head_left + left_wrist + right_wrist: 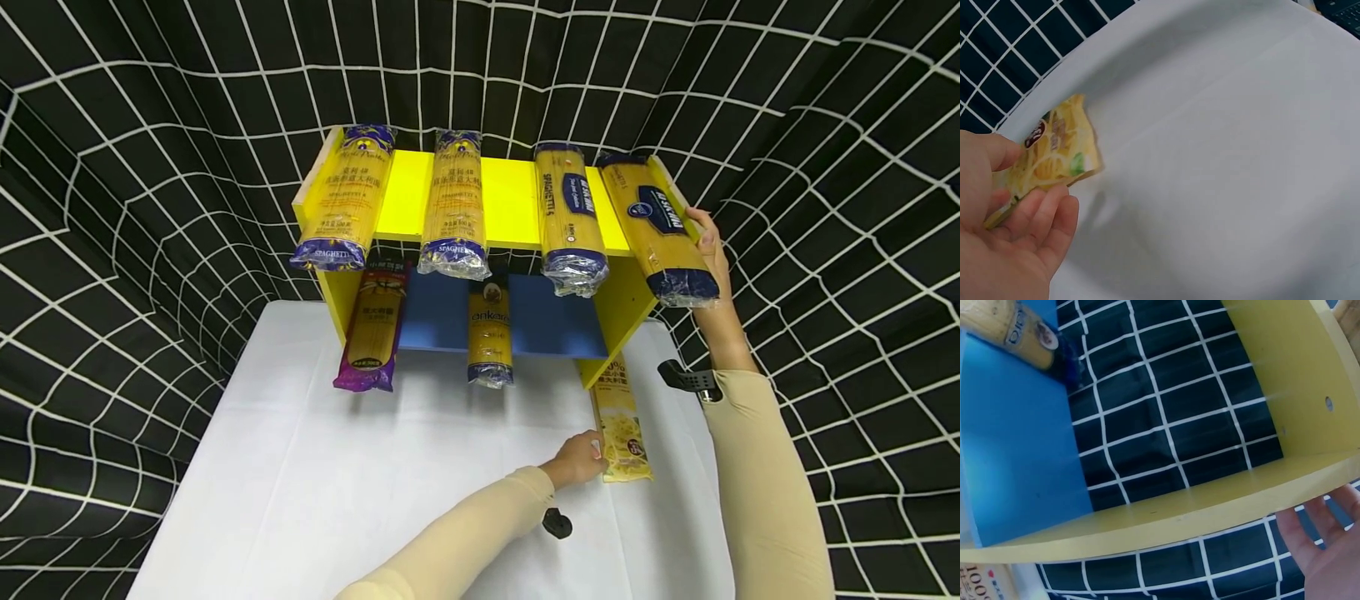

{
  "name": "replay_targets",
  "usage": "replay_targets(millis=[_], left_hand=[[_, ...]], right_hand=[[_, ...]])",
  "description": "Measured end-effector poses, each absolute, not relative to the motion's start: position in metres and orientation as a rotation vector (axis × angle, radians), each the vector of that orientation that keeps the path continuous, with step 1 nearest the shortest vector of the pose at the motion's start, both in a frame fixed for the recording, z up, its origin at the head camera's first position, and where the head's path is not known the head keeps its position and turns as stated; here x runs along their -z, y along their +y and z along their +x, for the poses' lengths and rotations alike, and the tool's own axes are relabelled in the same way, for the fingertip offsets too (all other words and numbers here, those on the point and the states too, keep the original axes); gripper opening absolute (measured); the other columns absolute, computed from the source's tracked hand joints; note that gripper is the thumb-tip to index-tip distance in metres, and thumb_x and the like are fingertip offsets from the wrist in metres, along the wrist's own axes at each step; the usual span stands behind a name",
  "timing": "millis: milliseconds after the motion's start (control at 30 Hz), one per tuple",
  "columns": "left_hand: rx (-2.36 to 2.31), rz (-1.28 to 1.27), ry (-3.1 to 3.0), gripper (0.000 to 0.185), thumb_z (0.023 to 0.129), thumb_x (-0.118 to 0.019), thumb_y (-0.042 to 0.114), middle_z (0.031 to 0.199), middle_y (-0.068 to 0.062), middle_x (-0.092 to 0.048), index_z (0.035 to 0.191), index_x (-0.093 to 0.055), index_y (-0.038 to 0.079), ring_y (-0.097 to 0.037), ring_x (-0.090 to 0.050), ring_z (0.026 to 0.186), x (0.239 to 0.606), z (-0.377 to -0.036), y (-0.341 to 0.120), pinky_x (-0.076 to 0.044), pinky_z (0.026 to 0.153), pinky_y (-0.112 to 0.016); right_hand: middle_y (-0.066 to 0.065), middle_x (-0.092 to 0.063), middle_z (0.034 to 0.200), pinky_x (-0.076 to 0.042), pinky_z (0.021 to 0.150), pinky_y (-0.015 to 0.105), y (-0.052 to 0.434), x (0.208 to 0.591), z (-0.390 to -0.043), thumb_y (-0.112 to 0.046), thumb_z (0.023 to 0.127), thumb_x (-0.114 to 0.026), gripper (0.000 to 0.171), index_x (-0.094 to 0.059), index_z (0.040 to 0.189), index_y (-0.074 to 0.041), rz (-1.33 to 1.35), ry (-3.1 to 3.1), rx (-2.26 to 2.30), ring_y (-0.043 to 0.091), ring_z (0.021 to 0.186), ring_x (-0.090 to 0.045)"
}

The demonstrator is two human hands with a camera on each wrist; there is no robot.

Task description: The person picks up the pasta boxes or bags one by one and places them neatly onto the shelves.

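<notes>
My left hand pinches the near end of a yellow pasta packet low at the right of the white table. In the left wrist view, the thumb lies over the packet and the fingers are beneath it. The packet's far end is hidden behind the right side panel of a yellow and blue shelf. Up at the shelf's right side, my right hand touches the outer face of that panel with extended fingers, beside a slanted spaghetti packet.
On the yellow top board lie several spaghetti packets, their ends overhanging the front. The blue lower board bears a purple-ended pasta packet and a smaller spaghetti packet. Black cloth with white grid lines surrounds the table.
</notes>
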State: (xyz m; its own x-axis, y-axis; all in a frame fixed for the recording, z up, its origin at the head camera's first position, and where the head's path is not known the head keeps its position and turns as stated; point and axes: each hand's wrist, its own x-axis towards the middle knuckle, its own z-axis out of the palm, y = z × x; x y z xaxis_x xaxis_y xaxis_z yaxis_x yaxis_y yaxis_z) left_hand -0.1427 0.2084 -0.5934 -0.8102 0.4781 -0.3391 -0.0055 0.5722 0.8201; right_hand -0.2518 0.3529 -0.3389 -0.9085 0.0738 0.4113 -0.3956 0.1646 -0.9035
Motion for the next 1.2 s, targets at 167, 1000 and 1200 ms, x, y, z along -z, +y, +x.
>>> replay_targets(millis=[167,1000,1200], left_hand=[[-1.196,0.412,2.262,0.037,0.091,-0.066,0.018,0.097,0.0,-0.067,0.127,-0.059,0.013,-0.008,-0.057,0.077,0.589,-0.15,0.203,-0.046,0.065,-0.02],[-1.528,1.1,2.097,0.046,0.101,-0.057,0.018,0.124,-0.007,-0.065,0.145,-0.046,0.017,-0.013,-0.063,0.107,0.445,-0.18,0.047,-0.053,0.088,-0.02],[-1.581,1.249,2.201,0.046,0.099,-0.059,0.016,0.121,-0.003,-0.067,0.144,-0.048,0.016,-0.011,-0.063,0.107,0.398,-0.166,-0.005,-0.053,0.09,-0.025]], right_hand=[[-0.002,-0.049,0.124,-0.052,0.074,0.007,0.352,0.339,-0.251,-0.039,0.107,-0.033,0.049,-0.038,0.15,-0.016,0.346,-2.047,-1.849,0.0,0.091,-0.059],[-0.004,-0.05,0.12,-0.05,0.069,0.006,0.351,0.337,-0.251,-0.04,0.107,-0.031,0.047,-0.041,0.149,-0.022,0.243,-2.116,-1.758,-0.001,0.086,-0.057],[-0.004,-0.049,0.121,-0.051,0.07,0.006,0.351,0.337,-0.25,-0.04,0.107,-0.032,0.047,-0.04,0.149,-0.021,0.258,-2.11,-1.766,0.0,0.088,-0.057]])
